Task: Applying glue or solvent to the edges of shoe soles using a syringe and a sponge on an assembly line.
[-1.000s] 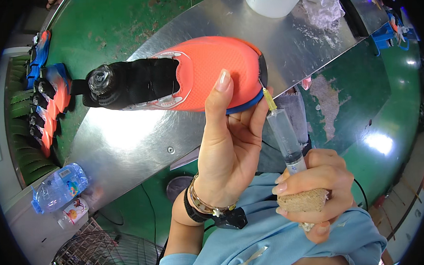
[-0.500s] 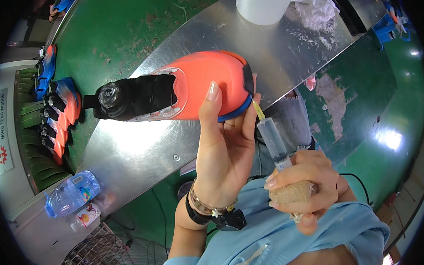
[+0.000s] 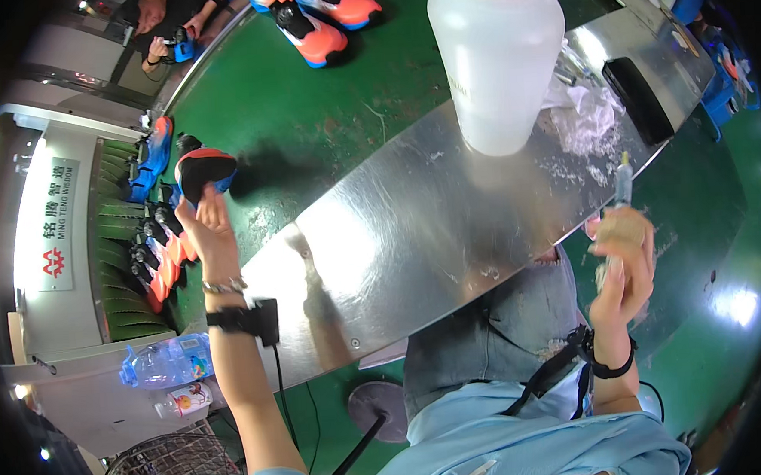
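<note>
My left hand (image 3: 209,227) is stretched to the far left over the green surface, fingers and thumb on an orange, black and blue sneaker (image 3: 205,167). The sneaker is tilted, and part of its toe is hidden behind the fingers. At the right, my right hand (image 3: 627,259) is closed around a clear syringe (image 3: 624,185) with a yellow needle hub, its tip pointing up and away. The same hand also keeps hold of a beige, rough-looking pad (image 3: 621,227). The syringe is near the metal table's right edge, apart from the sneaker.
Several finished-looking sneakers (image 3: 151,249) sit on green slats at left, with more sneakers (image 3: 312,35) on the green surface. A white bottle (image 3: 499,68), crumpled tissue (image 3: 588,119) and black case (image 3: 637,101) stand on the metal table (image 3: 431,226). A co-worker (image 3: 182,24) handles a shoe at upper left.
My left hand has carried the sneaker from the middle to the far left. My right hand has moved right and away with the syringe, whose needle is now apart from the shoe.
</note>
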Available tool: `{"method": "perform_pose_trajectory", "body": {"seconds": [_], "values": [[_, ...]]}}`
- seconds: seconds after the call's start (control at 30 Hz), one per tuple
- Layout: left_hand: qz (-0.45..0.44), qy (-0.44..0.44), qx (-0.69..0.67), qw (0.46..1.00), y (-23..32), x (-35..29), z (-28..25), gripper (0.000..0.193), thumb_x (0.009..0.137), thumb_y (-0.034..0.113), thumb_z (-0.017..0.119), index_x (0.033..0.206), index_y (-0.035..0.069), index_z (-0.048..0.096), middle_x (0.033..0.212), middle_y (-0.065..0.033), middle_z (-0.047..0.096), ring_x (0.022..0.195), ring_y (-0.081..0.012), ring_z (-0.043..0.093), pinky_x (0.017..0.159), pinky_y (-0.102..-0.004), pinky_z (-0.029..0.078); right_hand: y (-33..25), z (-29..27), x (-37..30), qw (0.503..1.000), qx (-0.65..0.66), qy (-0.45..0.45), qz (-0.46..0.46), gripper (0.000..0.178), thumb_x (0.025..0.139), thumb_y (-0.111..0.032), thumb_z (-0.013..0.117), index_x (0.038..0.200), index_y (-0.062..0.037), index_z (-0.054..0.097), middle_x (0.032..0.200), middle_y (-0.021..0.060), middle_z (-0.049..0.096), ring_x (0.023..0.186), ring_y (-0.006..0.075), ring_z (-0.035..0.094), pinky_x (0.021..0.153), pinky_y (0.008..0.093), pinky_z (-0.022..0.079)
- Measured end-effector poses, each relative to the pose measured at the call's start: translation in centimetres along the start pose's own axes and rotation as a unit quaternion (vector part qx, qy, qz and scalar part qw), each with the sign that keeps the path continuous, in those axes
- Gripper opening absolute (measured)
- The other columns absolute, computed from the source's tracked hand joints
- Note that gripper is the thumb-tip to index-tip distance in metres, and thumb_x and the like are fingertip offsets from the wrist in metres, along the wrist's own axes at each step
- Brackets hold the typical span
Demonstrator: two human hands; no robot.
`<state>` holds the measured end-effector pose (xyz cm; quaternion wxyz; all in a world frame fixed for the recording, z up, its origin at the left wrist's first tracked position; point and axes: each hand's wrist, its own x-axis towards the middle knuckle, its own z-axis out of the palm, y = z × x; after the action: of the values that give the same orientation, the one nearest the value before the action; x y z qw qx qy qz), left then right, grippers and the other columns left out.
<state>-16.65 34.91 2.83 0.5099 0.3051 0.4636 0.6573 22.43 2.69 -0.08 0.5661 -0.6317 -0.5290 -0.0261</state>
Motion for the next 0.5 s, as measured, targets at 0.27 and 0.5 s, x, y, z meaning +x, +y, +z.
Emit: {"method": "perform_pose_trajectory", "body": {"seconds": [0.27,0.5], "values": [[-0.112,0.135,0.004,0.985,-1.1,2.4,-2.9,0.055,0.09,0.032,0.041,0.13,-0.002,0.026,0.126,-0.0212,0.043,0.109,-0.0362,0.05,0.092,-0.0444,0.045,5.3,2.9,1.0,0.99,0.056,0.092,0.093,0.019,0.081,-0.014,0.047,0.078,0.0007,0.059,0.101,0.02,0.051,0.09,0.0276,0.055,0.077,0.0359,0.048],[-0.02,0.035,0.362,0.931,-1.8,9.2,-4.8,0.058,0.081,0.027,0.061,0.128,0.006,0.033,0.123,-0.008,0.044,0.11,-0.0247,0.047,0.089,-0.0362,0.042,5.2,4.2,1.7,0.995,0.02,0.057,0.084,0.024,0.082,-0.018,0.044,0.076,-0.0005,0.059,0.096,0.0183,0.054,0.092,0.0295,0.052,0.078,0.0381,0.044]]}}
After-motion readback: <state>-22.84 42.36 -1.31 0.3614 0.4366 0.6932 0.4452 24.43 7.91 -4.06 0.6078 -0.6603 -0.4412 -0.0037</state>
